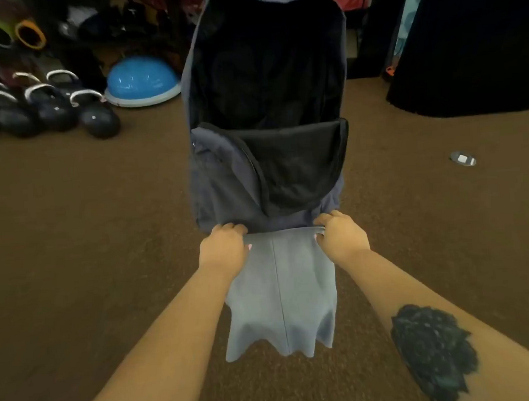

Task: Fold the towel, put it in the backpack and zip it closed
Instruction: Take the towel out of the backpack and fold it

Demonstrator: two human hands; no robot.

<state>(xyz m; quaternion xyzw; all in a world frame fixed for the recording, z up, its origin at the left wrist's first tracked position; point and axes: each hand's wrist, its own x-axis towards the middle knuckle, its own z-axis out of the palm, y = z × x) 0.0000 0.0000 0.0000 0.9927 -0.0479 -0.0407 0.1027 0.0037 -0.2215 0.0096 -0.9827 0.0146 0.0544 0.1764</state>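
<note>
A grey towel (281, 292) hangs folded in front of me, its top edge held level and its lower edge drooping toward the carpet. My left hand (224, 249) grips the top left corner and my right hand (341, 236) grips the top right corner. Just beyond the towel lies a dark grey backpack (222, 184) on the floor, unzipped, with its flap folded toward me and its black inside (264, 67) showing. The towel's top edge sits at the backpack's near end.
Brown carpet (74, 243) covers the floor. Several black kettlebells (50, 111) and a blue half-ball trainer (141, 80) stand at the back left. A dark upright bag (470, 48) stands at the back right, and a small silver floor disc (463, 158) lies right of the backpack.
</note>
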